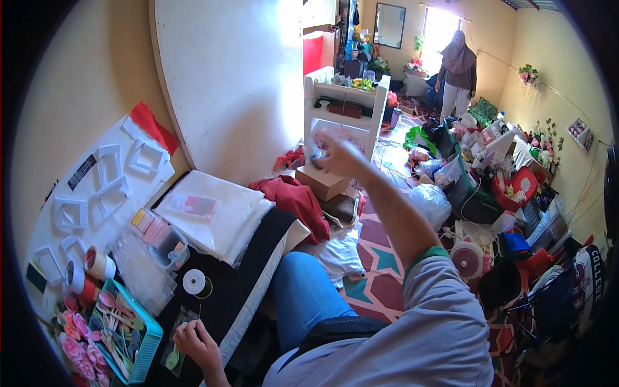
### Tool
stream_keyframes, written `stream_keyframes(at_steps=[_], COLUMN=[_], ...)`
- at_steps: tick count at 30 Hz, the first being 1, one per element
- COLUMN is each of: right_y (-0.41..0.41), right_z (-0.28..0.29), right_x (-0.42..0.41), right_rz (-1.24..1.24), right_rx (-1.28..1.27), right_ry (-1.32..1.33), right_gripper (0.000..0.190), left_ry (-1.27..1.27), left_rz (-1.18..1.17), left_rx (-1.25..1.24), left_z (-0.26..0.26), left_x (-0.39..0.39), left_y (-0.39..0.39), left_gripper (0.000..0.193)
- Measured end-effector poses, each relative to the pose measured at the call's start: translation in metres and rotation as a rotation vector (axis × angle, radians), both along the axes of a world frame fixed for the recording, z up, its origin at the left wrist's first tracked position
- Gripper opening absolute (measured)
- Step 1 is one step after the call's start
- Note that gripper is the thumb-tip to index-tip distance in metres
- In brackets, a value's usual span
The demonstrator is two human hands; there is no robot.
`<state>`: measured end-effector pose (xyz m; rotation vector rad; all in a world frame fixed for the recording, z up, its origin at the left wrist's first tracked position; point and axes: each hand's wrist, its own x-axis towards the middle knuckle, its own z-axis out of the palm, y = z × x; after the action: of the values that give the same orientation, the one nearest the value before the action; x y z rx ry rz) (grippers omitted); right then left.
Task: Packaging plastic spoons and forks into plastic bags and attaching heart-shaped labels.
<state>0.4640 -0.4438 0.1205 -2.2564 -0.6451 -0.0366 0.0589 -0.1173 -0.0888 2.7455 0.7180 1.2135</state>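
Note:
My left hand (197, 342) is at the edge of the black-covered surface (227, 290), fingers curled. Beside and partly under it lies a clear plastic packet with a light green plastic fork (172, 359). A thin ribbon hangs near its fingertips, just below a white spool (194, 282). Whether the fingers grip the packet or ribbon is hidden. Far forward reaches my right hand (334, 156), motion-blurred, over a brown cardboard box (321, 183). Something pale and blurred shows at its fingers; I cannot tell whether it is held.
A turquoise basket (154, 334) holds plastic spoons and forks. Tape rolls (100, 262), a clear tub (169, 249) and stacked plastic sheets (210, 213) are nearby. Red cloth (295, 205) lies ahead. Bags and bins (476, 193) crowd the right. A person (457, 72) stands at the back.

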Motion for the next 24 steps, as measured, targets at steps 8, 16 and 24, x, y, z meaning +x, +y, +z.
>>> stream_keyframes(at_steps=[8,16,24], right_y=[-0.032,0.033,0.143], right_z=[0.074,0.048,-0.077], right_x=[0.079,0.026,-0.123], right_rz=[-0.294,-0.153,0.490], right_rx=[-0.129,-0.064,-0.149], right_ry=[-0.247,-0.075,0.274], right_gripper=[0.093,0.045,0.037], left_ry=[-0.014,-0.074,-0.057], left_rz=[-0.125,-0.178,-0.168], left_rx=[-0.111,-0.205,-0.379], left_z=[0.020,0.021,0.030], left_x=[0.010,-0.010,-0.018], left_y=[-0.008,-0.012,-0.010], left_gripper=[0.014,0.008,0.005])
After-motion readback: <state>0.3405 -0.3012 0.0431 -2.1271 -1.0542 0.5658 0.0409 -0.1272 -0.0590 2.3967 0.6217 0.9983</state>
